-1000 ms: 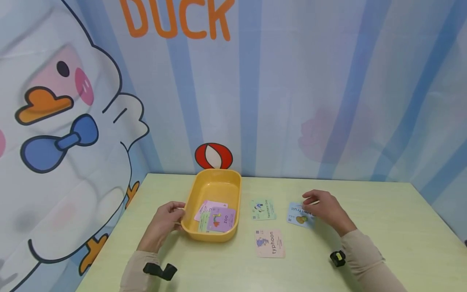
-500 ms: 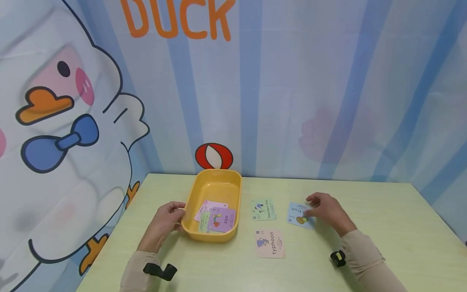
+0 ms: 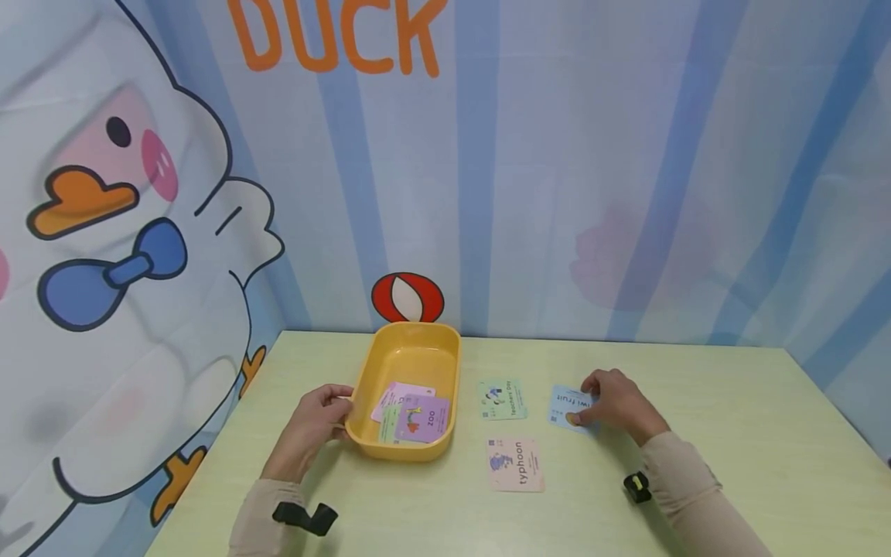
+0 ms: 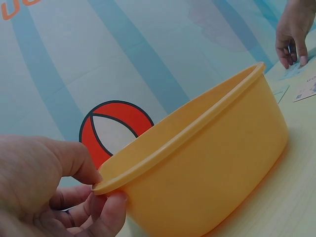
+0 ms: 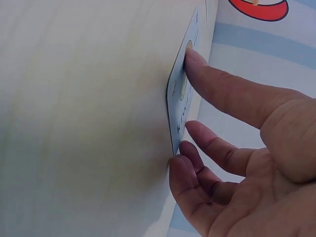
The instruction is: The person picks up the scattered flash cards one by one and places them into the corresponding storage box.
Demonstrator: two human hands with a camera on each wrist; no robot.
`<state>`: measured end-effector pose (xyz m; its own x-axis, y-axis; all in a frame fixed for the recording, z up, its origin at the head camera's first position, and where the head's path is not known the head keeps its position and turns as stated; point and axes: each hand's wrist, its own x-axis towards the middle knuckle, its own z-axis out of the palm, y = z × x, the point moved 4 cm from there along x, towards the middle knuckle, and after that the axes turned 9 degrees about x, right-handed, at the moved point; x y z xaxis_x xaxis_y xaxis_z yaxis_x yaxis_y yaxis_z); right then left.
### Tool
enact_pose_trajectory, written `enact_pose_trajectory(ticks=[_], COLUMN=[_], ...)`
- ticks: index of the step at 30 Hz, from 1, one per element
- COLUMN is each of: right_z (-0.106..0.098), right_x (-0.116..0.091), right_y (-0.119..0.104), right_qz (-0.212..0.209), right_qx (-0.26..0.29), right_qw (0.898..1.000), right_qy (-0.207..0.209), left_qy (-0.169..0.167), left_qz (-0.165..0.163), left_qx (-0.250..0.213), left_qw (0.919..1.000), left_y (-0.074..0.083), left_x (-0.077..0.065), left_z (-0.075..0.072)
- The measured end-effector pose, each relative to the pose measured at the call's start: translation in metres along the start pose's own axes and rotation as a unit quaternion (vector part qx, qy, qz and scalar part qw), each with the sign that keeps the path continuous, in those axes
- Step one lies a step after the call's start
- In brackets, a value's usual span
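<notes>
Pinches the rim of a yellow rounded-rectangular plastic tray (image 3: 421, 363) with the left hand (image 3: 316, 425), likely to keep it steady. Pinches a square pale-blue printed card (image 3: 562, 400), on the pale yellow-green table (image 3: 390, 510) right of the tray, with the right hand (image 3: 619, 402): thumb on its face, fingertips at its edge, probably for purchase.

Place: this is looking like a kids' play corner; home or school is not showing.
Wall cloth (image 3: 536, 170): is hanging behind in blue stripes.
Duck (image 3: 139, 360): is wearing a blue bow tie (image 3: 128, 272).
Table (image 3: 703, 402): is standing by the cloth.
Cards (image 3: 422, 418): are showing words like "zoo" and little drawings.
</notes>
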<state>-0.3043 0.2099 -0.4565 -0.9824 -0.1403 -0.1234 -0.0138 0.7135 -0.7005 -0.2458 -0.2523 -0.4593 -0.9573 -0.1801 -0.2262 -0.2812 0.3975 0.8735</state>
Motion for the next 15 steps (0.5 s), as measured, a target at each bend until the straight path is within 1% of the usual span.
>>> enact_pose_trajectory(ticks=[4,10,15], right_z=[0.0007,0.0014,0.0024], right_x=[0.0010,0.0026,0.0038], right_y=[-0.0003,-0.0033,-0.0019], right_qz=[-0.002,-0.012,-0.012], right_qx=[-0.001,-0.026,-0.038], right_qw=[1.000,1.000,0.999], right_qy=[0.001,0.007,0.004], left_qy=[0.001,0.003,0.003], left_qz=[0.000,-0.003,-0.005], left_qx=[0.000,-0.001,-0.002], left_qw=[1.0000,1.0000,1.0000], left_y=[-0.0006,-0.0011,-0.0011], left_x=[0.0005,0.0009,0.0011], left_z=[-0.0002,-0.0003,0.0003])
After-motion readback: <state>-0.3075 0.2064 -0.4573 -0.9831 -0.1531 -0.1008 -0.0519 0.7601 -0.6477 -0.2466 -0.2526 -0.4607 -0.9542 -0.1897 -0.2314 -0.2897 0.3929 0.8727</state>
